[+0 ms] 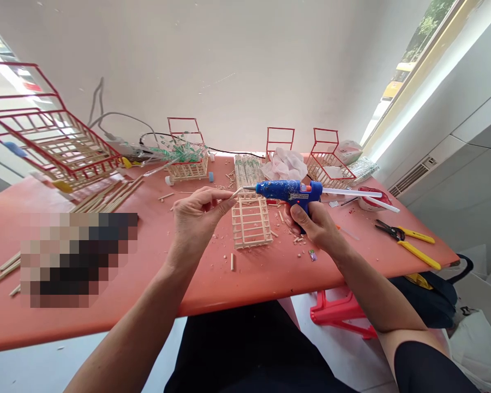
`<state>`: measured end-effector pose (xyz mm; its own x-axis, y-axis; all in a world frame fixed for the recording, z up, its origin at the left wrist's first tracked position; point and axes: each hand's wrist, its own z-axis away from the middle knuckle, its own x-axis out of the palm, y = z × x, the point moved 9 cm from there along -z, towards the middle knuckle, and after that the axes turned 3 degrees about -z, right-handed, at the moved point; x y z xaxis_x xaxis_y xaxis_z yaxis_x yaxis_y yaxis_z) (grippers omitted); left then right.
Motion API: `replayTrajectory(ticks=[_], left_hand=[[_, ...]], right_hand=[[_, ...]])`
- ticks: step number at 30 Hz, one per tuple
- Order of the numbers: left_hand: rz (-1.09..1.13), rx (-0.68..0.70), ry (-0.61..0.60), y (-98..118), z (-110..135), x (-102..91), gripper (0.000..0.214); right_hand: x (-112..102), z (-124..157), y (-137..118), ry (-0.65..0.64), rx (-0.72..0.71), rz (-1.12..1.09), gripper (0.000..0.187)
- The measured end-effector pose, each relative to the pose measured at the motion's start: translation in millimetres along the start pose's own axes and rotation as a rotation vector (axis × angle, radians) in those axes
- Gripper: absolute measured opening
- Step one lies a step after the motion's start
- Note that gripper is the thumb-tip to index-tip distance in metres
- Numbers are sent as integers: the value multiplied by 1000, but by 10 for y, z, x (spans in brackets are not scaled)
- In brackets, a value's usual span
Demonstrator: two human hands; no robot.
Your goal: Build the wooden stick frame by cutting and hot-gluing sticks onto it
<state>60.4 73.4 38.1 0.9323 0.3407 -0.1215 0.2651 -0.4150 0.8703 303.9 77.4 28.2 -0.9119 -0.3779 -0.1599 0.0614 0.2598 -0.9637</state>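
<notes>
Wrapped round the handle of a blue hot glue gun [280, 190], my right hand [311, 221] holds it level, nozzle pointing left. Long white glue sticks [355, 194] stick out of its back end. Between thumb and fingertips, my left hand [202, 215] pinches a short wooden stick [238, 192], its tip at or very near the nozzle. Just below the two hands, a small frame of wooden sticks [251, 229] rests on the table. A loose short stick piece [232, 262] lies in front of that frame.
Yellow-handled pliers [409, 240] and a red bowl [372, 199] are at the right of the orange table [204, 295]. Red-edged stick carts stand behind, including a large one [61, 142] at left. Long sticks [110, 194] lie near a blurred patch. A red stool [339, 314] is below.
</notes>
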Motion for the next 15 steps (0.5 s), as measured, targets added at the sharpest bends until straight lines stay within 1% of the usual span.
replayTrajectory(ticks=[5, 15], left_hand=[[7, 5, -3, 4, -7, 0, 5], [22, 21, -7, -10, -4, 13, 4]], right_hand=[[12, 5, 2, -19, -5, 9, 59], [-14, 15, 28, -14, -6, 31, 60]])
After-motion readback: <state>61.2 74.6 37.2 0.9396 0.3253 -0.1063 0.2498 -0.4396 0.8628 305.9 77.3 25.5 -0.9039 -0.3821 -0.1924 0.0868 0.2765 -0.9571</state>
